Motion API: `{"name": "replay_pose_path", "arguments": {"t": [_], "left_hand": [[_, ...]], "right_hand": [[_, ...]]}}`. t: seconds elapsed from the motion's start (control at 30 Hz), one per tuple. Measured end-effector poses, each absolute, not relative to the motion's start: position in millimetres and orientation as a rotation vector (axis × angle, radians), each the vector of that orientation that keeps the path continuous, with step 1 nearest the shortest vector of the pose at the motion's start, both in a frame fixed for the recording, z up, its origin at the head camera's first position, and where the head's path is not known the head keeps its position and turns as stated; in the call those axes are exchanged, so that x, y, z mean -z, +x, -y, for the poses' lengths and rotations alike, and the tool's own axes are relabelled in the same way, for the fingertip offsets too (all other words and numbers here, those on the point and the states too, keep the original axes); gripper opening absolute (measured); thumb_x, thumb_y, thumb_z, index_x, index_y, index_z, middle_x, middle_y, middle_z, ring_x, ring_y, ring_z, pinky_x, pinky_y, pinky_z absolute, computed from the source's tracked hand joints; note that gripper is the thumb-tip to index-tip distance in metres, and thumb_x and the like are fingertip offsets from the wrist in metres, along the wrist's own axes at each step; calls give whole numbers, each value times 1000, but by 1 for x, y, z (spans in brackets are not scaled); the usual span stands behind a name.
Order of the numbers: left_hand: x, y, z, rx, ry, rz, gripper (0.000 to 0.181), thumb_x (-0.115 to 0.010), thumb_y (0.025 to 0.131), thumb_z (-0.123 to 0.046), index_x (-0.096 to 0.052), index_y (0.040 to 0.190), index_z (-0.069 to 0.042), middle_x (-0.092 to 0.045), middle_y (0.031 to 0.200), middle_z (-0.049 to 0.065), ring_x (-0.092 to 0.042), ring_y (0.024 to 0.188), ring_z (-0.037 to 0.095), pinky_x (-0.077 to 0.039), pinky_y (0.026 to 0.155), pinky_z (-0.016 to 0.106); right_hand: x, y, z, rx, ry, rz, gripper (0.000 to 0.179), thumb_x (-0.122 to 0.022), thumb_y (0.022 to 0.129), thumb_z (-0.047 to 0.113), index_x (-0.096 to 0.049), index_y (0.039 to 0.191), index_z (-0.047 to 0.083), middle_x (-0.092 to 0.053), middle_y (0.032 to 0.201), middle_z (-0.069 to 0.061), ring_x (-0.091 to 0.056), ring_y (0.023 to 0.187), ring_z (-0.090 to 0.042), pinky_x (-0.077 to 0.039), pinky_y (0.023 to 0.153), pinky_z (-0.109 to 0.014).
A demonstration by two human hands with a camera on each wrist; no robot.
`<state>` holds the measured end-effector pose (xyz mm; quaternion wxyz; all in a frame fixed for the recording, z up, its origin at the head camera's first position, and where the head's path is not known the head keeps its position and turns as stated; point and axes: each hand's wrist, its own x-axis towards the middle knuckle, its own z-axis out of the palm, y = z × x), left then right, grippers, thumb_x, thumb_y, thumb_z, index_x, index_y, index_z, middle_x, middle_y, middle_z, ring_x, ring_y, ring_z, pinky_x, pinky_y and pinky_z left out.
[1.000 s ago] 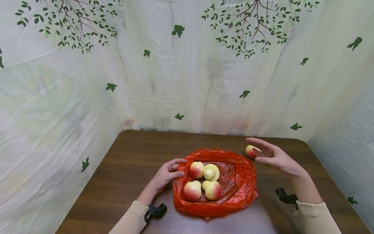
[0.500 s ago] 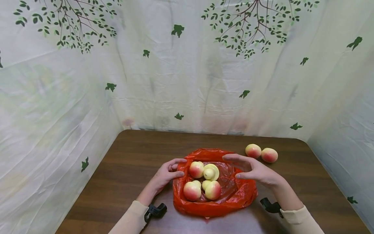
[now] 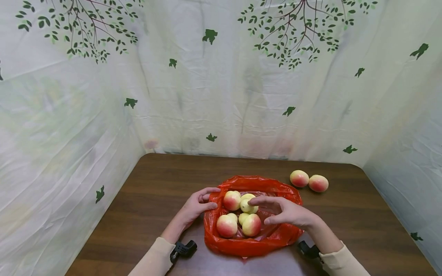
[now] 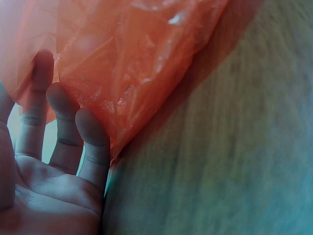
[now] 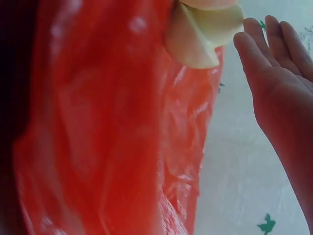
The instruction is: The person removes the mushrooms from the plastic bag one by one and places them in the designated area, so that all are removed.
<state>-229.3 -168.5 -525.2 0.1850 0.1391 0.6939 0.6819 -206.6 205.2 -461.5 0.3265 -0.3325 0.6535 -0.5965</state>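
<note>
Left of your right hand (image 3: 288, 212), right at its fingertips, lies the pale yellow piece (image 3: 245, 206) in the red bag (image 3: 248, 249); whether they touch, the views don't settle. That hand is the nearer one, its thumb and fingers apart with nothing between them. The piece looks roundish, so its long axis is unclear. Past it, your left hand (image 3: 194, 207) pinches the bag's rim.

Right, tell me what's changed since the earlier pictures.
The right hand has moved left and nearer the person, from beside the loose fruits to over the red bag; one fruit it had hidden now shows. The right hand holds nothing. The left hand and the bag stayed put.
</note>
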Motion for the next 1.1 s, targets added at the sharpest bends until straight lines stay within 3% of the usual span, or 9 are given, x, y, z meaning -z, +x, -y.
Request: {"name": "replay_pose_path", "arguments": {"t": [0.1, 0.17, 0.33, 0.43, 0.57, 0.67, 0.77, 0.9, 1.1], "left_hand": [[525, -229, 168, -1918, 394, -1959, 54, -76, 99, -19, -57, 149, -13, -73, 131, 17, -75, 108, 18, -65, 91, 35], [525, -229, 168, -1918, 392, -1963, 54, -76, 99, -19, -58, 149, -13, -73, 132, 18, -75, 107, 18, -65, 91, 35], [525, -229, 169, -1915, 396, -1968, 54, -76, 99, -20, -57, 149, -13, -73, 131, 18, -74, 108, 18, -65, 91, 35], [525, -229, 169, -1915, 397, -1966, 54, -76, 99, -20, -57, 149, -14, -73, 130, 16, -74, 109, 18, -65, 91, 35], [526, -229, 169, -1924, 407, -1954, 54, -76, 99, -19, -57, 149, -14, -74, 128, 13, -74, 109, 18, -65, 91, 36], [526, -230, 168, -1930, 415, -1944, 54, -76, 99, -19, -57, 149, -13, -74, 128, 13, -75, 109, 18, -65, 90, 36], [526, -230, 169, -1926, 411, -1945, 54, -76, 99, -19, -57, 149, -14, -74, 130, 14, -74, 110, 18, -65, 91, 36], [528, -231, 169, -1915, 402, -1957, 54, -76, 99, -19, -57, 149, -14, -73, 130, 15, -74, 110, 18, -65, 91, 36], [527, -231, 169, -1910, 402, -1962, 54, -76, 99, -19, -58, 149, -14, -73, 130, 16, -74, 110, 18, -65, 91, 36]], "right_hand": [[465, -207, -202, 1556, -885, -1698, 58, -64, 103, 5, -45, 158, 2, -43, 164, -25, -42, 153, -42, -43, 124, -35], [467, -207, -200, 1552, -888, -1688, 57, -62, 103, 3, -46, 157, 3, -43, 164, -26, -40, 153, -46, -44, 123, -35], [473, -207, -197, 1527, -864, -1680, 56, -60, 103, 1, -46, 158, 3, -44, 163, -27, -51, 148, -27, -48, 117, -27], [476, -206, -194, 1521, -837, -1655, 58, -61, 104, 3, -43, 158, 0, -42, 163, -29, -56, 141, -17, -55, 111, -33], [482, -205, -190, 1530, -779, -1623, 60, -63, 104, 5, -40, 160, 0, -39, 164, -28, -58, 136, -18, -62, 99, -51], [485, -204, -187, 1514, -760, -1657, 61, -66, 104, 8, -42, 159, 2, -40, 163, -25, -59, 132, -20, -63, 94, -54], [488, -204, -185, 1478, -810, -1739, 60, -69, 103, 11, -46, 158, 4, -44, 162, -22, -59, 131, -15, -62, 100, -40], [491, -205, -183, 1438, -889, -1806, 60, -71, 102, 12, -47, 156, 2, -48, 161, -20, -57, 134, -4, -50, 110, -20], [494, -206, -181, 1406, -917, -1848, 59, -72, 101, 14, -50, 155, 4, -49, 160, -21, -57, 134, 1, -47, 111, -17]]}}
